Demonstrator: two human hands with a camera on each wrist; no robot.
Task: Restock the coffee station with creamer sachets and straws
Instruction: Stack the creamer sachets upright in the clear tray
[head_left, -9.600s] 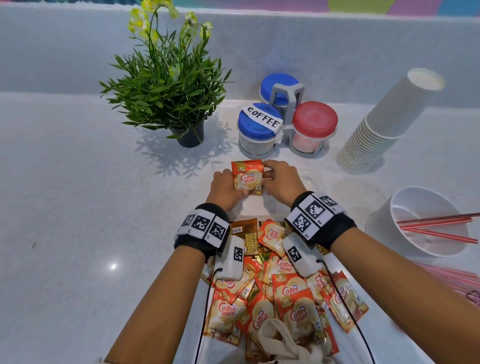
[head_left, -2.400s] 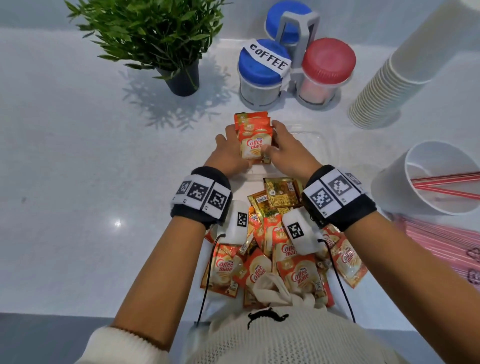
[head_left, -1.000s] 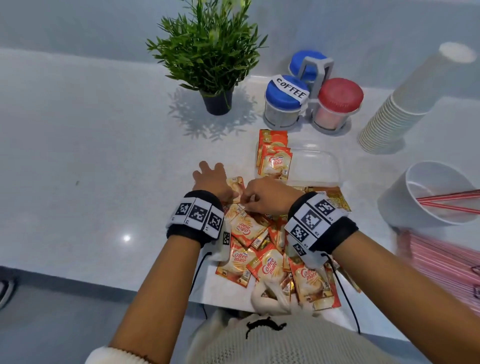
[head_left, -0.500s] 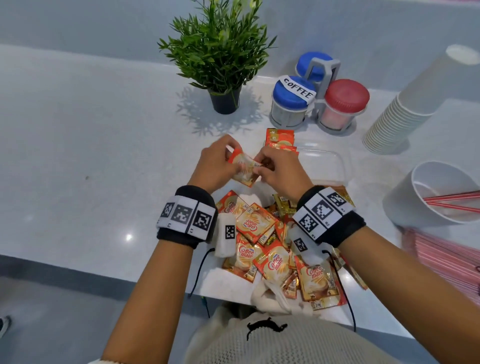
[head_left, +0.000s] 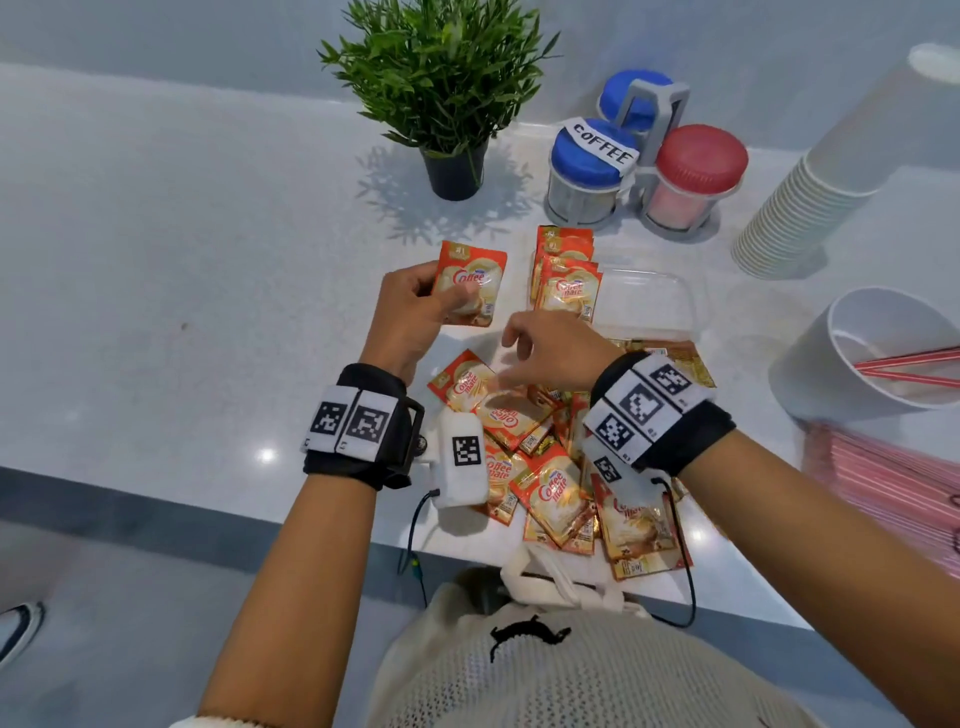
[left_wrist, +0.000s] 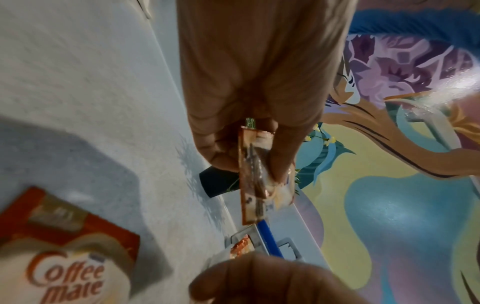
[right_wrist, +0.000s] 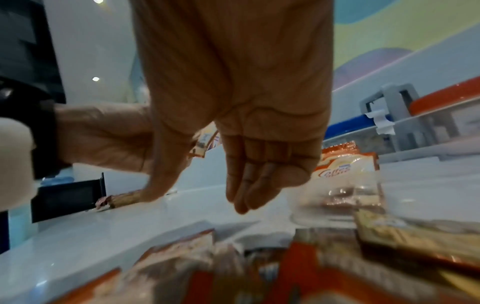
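Head view: one creamer sachet (head_left: 470, 283) is pinched upright by left hand (head_left: 410, 312) fingers above bare desk (head_left: 182, 270). Right hand (head_left: 550, 345), fingers relaxed and holding nothing, is poised over loose sachets (head_left: 524, 447) near the desk's front edge, beside clear tray (head_left: 644, 306).

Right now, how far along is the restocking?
Done: several orange creamer sachets stand in the clear plastic tray. In hand: left hand pinches one sachet; right hand hovers empty. Left: loose sachet pile, pink straw bundle.
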